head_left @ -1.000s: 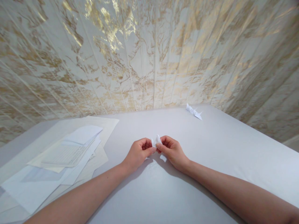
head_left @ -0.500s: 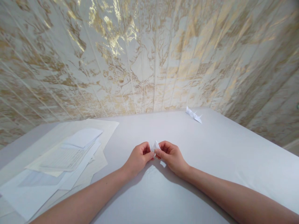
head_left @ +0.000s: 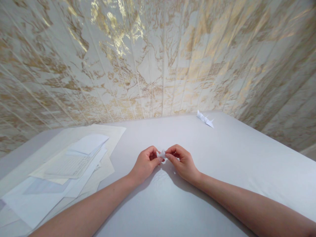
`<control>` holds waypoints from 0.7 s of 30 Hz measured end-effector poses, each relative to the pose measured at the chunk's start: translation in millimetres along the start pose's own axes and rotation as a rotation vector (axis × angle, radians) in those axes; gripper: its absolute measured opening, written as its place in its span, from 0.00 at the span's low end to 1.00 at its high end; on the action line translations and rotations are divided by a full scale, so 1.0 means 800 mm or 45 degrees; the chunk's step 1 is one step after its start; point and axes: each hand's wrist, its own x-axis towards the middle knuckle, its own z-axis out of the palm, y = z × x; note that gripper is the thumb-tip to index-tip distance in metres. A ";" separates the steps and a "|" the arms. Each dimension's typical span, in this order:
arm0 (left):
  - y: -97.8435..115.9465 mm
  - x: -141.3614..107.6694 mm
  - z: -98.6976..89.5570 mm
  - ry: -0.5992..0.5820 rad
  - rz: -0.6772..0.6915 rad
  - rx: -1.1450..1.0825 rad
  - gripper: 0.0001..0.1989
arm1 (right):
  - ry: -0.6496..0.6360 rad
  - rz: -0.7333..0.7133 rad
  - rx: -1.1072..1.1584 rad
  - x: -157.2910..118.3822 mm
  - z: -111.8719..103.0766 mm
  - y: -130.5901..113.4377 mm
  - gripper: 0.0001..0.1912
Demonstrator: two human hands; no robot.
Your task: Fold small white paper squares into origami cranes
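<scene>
A small folded white paper piece (head_left: 161, 153) is held above the table, between my two hands. My left hand (head_left: 146, 162) pinches it from the left, thumb in front and fingers curled behind. From the other side, my right hand (head_left: 182, 161) grips its right edge between thumb and index finger. Fingers cover part of the piece, so its full shape is hard to make out. Towards the back right of the table lie folded white origami figures (head_left: 205, 119) with pointed tips, close together in a row.
A loose stack of paper sheets (head_left: 56, 164), some with writing, spreads over the left side of the white table (head_left: 158, 210). Behind the table's back edge rises a wall covering (head_left: 148, 65) with a gold pattern.
The paper piece has turned in my fingers, and its upright point no longer stands up. My right hand has shifted slightly up and to the right, its fingers now at the edge.
</scene>
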 end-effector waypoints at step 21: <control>0.008 0.000 -0.003 0.026 0.071 0.211 0.03 | -0.062 -0.006 -0.128 -0.002 0.002 -0.005 0.04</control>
